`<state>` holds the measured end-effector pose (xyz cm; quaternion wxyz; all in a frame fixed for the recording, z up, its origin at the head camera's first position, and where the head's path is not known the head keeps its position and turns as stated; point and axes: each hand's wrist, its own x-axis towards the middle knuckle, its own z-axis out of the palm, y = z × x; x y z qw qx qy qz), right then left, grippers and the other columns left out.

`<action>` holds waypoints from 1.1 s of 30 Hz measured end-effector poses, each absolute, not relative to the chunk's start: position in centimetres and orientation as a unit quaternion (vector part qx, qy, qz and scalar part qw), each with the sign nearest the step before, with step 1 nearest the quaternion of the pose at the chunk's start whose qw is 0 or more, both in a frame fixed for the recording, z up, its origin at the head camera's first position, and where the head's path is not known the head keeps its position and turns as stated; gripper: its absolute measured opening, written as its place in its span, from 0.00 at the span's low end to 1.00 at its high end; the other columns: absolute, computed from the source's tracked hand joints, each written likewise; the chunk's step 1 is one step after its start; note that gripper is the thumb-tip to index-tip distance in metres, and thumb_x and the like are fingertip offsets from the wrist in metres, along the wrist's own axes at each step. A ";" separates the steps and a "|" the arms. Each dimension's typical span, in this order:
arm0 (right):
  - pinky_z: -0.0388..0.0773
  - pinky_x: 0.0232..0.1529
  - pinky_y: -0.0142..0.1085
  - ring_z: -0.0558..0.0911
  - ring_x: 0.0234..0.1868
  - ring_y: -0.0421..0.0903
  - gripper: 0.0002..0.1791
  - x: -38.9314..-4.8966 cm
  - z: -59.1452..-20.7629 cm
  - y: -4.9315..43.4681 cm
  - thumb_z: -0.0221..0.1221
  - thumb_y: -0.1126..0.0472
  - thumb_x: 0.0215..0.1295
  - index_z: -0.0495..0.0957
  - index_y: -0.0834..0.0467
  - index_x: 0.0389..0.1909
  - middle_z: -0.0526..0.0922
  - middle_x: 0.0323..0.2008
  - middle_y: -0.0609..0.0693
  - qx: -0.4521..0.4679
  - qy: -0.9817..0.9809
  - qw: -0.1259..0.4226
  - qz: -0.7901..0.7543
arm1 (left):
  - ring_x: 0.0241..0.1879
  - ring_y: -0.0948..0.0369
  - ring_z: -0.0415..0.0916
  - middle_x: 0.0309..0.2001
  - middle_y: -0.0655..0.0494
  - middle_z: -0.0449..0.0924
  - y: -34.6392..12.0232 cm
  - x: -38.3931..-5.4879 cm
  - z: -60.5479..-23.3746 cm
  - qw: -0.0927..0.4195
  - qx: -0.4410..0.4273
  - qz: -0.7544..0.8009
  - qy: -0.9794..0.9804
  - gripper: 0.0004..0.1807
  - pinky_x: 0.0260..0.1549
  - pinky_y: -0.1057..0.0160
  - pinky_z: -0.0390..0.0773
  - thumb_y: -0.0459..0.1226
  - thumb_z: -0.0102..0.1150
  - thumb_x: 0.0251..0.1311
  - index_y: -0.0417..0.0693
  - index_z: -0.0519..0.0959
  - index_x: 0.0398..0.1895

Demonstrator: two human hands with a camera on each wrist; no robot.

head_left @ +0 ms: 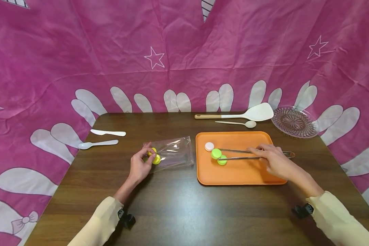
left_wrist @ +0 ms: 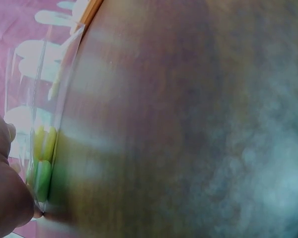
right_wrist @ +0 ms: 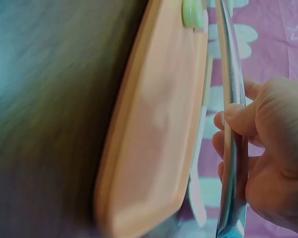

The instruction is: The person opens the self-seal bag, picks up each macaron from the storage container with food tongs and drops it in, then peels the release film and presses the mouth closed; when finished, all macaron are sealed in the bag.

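Observation:
My left hand (head_left: 140, 163) pinches the closed-looking end of a clear plastic bag (head_left: 176, 152) lying on the table. Inside it are yellow macarons (head_left: 156, 159), and the left wrist view also shows a green macaron (left_wrist: 42, 181) beside the yellow. Over the orange tray (head_left: 240, 177), my right hand (head_left: 272, 159) grips metal tongs (right_wrist: 233, 94) around their arms. The tong tips sit on either side of a green macaron (head_left: 216, 153). A second green macaron (head_left: 222, 161) lies just below it, partly covered by a tong arm. A pale pink macaron (head_left: 209, 147) rests at the tray's left.
Behind the tray lie a white spatula (head_left: 258, 112) with a wooden handle and a wooden spoon (head_left: 250, 124). A clear patterned plate (head_left: 295, 121) is at the back right. On the left are a white plastic knife (head_left: 108, 133) and a white plastic spoon (head_left: 98, 144).

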<state>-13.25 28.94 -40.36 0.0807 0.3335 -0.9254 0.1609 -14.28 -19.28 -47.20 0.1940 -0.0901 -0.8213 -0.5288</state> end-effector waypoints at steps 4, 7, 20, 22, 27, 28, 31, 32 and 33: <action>0.68 0.35 0.49 0.78 0.42 0.55 0.36 -14.3 -40.3 27.1 0.62 0.84 0.49 0.79 0.57 0.60 0.79 0.38 0.52 0.339 -0.923 0.076 0.162 | 0.66 0.43 0.68 0.58 0.35 0.78 -19.2 -14.2 -47.3 0.194 -0.089 -0.530 -0.821 0.07 0.63 0.49 0.67 0.19 0.63 0.56 0.37 0.80 0.30; 0.71 0.39 0.53 0.78 0.42 0.56 0.34 -15.0 -40.4 25.8 0.61 0.83 0.51 0.79 0.57 0.60 0.80 0.38 0.53 0.338 -0.925 0.070 0.158 | 0.66 0.42 0.68 0.57 0.35 0.78 -19.3 -14.3 -47.5 0.198 -0.094 -0.533 -0.817 0.08 0.63 0.48 0.66 0.19 0.63 0.56 0.37 0.80 0.29; 0.69 0.37 0.53 0.77 0.43 0.58 0.33 -17.0 -40.6 20.4 0.62 0.81 0.55 0.79 0.54 0.61 0.80 0.41 0.54 0.336 -0.928 0.039 0.159 | 0.66 0.41 0.67 0.58 0.34 0.77 -19.2 -14.2 -47.3 0.196 -0.092 -0.534 -0.817 0.07 0.66 0.49 0.64 0.18 0.63 0.56 0.36 0.80 0.31; 0.69 0.37 0.53 0.77 0.42 0.58 0.33 -17.2 -40.6 19.6 0.62 0.80 0.55 0.79 0.54 0.61 0.79 0.41 0.54 0.338 -0.928 0.034 0.154 | 0.66 0.39 0.67 0.58 0.32 0.77 -19.1 -14.2 -47.1 0.200 -0.095 -0.535 -0.816 0.07 0.65 0.47 0.64 0.18 0.63 0.56 0.34 0.80 0.31; 0.67 0.38 0.52 0.75 0.42 0.57 0.34 -17.5 -40.6 17.3 0.61 0.80 0.54 0.79 0.52 0.61 0.79 0.42 0.55 0.338 -0.929 0.012 0.151 | 0.63 0.33 0.66 0.55 0.26 0.76 -18.3 -13.3 -45.5 0.210 -0.105 -0.534 -0.812 0.05 0.65 0.44 0.62 0.15 0.61 0.55 0.28 0.79 0.31; 0.67 0.38 0.51 0.75 0.42 0.57 0.34 -17.5 -40.6 16.9 0.60 0.80 0.54 0.79 0.52 0.62 0.78 0.42 0.55 0.337 -0.929 0.007 0.151 | 0.63 0.33 0.66 0.55 0.26 0.76 -18.1 -13.0 -45.0 0.209 -0.106 -0.534 -0.812 0.05 0.65 0.44 0.62 0.15 0.60 0.55 0.27 0.78 0.31; 0.64 0.37 0.49 0.73 0.41 0.56 0.35 -17.6 -40.7 15.6 0.58 0.81 0.54 0.78 0.52 0.62 0.78 0.43 0.54 0.336 -0.930 -0.003 0.150 | 0.63 0.33 0.67 0.55 0.26 0.76 -17.8 -12.2 -43.7 0.202 -0.102 -0.530 -0.817 0.05 0.64 0.46 0.64 0.15 0.60 0.54 0.26 0.78 0.30; 0.64 0.37 0.48 0.72 0.40 0.55 0.35 -17.7 -40.8 15.2 0.58 0.81 0.53 0.78 0.52 0.63 0.78 0.43 0.53 0.334 -0.931 -0.003 0.148 | 0.63 0.34 0.68 0.55 0.27 0.76 -17.7 -12.1 -43.4 0.200 -0.100 -0.529 -0.819 0.05 0.63 0.46 0.65 0.15 0.60 0.54 0.26 0.78 0.30; 0.64 0.37 0.48 0.72 0.40 0.55 0.35 -17.7 -40.8 14.8 0.58 0.81 0.54 0.78 0.53 0.63 0.78 0.43 0.53 0.334 -0.932 -0.002 0.144 | 0.63 0.34 0.68 0.55 0.27 0.76 -17.7 -12.0 -43.3 0.198 -0.099 -0.528 -0.820 0.05 0.62 0.46 0.66 0.15 0.60 0.54 0.26 0.78 0.30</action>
